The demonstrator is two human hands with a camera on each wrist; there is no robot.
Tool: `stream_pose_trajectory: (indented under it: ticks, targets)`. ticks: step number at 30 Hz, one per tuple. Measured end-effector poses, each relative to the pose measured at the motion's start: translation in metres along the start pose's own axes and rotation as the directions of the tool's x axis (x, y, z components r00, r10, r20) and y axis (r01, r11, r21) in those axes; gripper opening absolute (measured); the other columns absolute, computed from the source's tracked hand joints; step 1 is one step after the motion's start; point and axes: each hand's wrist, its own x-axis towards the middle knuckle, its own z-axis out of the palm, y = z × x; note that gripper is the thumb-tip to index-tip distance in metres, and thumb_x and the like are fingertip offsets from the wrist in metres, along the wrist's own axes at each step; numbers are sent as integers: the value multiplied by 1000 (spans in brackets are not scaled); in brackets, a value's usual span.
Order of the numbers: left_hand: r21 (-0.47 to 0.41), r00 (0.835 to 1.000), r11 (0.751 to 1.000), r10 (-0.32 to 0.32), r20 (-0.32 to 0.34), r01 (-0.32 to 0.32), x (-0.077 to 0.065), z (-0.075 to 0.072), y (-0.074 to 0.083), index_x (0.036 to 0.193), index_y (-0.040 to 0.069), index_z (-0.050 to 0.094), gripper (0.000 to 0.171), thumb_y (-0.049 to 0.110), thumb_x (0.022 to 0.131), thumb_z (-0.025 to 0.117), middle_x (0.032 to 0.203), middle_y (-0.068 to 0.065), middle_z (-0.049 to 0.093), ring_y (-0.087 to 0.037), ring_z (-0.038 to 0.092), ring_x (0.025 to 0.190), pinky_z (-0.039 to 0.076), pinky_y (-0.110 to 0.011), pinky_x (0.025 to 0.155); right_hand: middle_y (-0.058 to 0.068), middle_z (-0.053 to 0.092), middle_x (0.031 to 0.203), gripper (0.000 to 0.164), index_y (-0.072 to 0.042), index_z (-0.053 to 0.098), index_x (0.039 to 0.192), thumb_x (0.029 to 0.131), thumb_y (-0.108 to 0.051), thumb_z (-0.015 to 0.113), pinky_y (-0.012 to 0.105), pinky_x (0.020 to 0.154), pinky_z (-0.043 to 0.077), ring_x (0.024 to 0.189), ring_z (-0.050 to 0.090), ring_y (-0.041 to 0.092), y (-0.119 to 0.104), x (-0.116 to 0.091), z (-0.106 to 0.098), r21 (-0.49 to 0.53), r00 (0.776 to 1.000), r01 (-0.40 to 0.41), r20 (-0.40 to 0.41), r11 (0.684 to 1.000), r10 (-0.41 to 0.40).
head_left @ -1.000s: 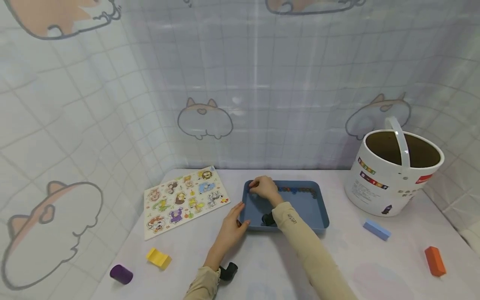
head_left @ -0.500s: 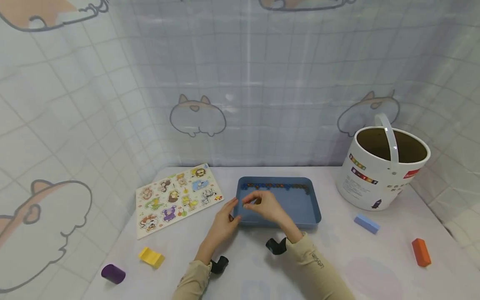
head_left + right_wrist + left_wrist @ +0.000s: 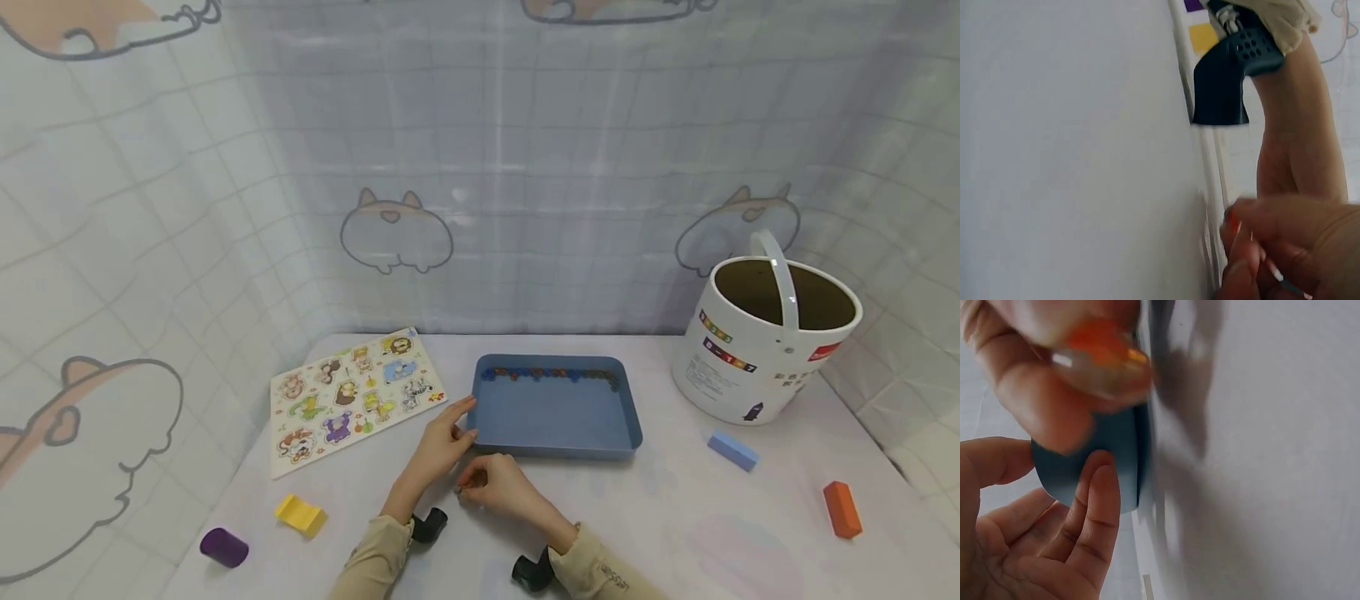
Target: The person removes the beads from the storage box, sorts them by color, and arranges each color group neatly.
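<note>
A shallow blue tray (image 3: 555, 452) lies on the table, with a row of small blue and brown glassy marbles (image 3: 551, 374) along its back wall. My left hand (image 3: 438, 446) is at the tray's front left corner. Its fingers (image 3: 1100, 515) touch the outer wall in the left wrist view, and they look relaxed. In front of the tray, low over the table, my right hand (image 3: 504, 487) pinches a small clear and orange marble (image 3: 1107, 365) between thumb and fingertips. The right wrist view shows only a sliver of it, the rest hidden by the fingers.
An animal picture puzzle board (image 3: 356, 400) lies left of the tray. Nearer are a yellow block (image 3: 302, 515) and a purple cylinder (image 3: 224, 547). To the right stand a white bucket (image 3: 750, 358), a blue block (image 3: 733, 451) and an orange block (image 3: 842, 509).
My right hand has come from the tray's back left corner, over the front wall, down to the table in front. My left hand stays at the tray corner. The head view shifted slightly.
</note>
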Motion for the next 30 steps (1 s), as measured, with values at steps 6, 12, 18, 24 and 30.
stream_pose_trajectory:
  ticks: [6, 12, 18, 24, 30]
  targets:
    - [-8, 1000, 1000, 7, 2, -7, 0, -3, 0, 140, -1, 48, 55, 0, 87, 63, 148, -16, 45, -1, 48, 57, 43, -17, 53, -1, 69, 83, 14, -10, 73, 84, 75, 0, 73, 16, 60, 45, 68, 55, -3, 1, 4, 8, -136, 998, 18, -57, 991, -26]
    - [-6, 1000, 1000, -6, 8, 6, 0, -3, 0, 141, -2, 46, 55, -1, 88, 62, 149, -17, 43, 0, 45, 54, 41, -17, 51, 3, 70, 91, 13, -7, 73, 94, 82, -8, 71, 19, 62, 46, 72, 58, 3, -13, 1, -16, -117, 1000, 3, 22, 993, 0]
    - [-30, 999, 999, -39, 0, 39, -2, -1, -1, 143, 0, 44, 57, -1, 88, 61, 150, -16, 41, -1, 48, 55, 42, -18, 49, 5, 70, 97, 20, -6, 72, 105, 91, -17, 65, 26, 65, 50, 79, 63, 14, -35, 5, -74, -58, 998, -19, 55, 998, 22]
    - [-56, 999, 998, -40, 8, 41, -2, -1, -1, 143, -1, 43, 57, -1, 89, 60, 151, -18, 40, -3, 52, 57, 44, -19, 50, 7, 69, 104, 23, -9, 70, 112, 93, -20, 64, 34, 71, 54, 92, 66, 33, -30, 42, -114, -53, 990, -113, -91, 992, 107]
    - [-65, 999, 997, -39, 15, 40, -1, 3, 0, 143, -2, 42, 58, -2, 88, 59, 150, -19, 41, -2, 52, 58, 44, -18, 51, 12, 70, 108, 24, -6, 69, 114, 94, -16, 61, 41, 81, 56, 97, 67, 30, 2, 84, -117, -13, 956, -220, -201, 976, 213]
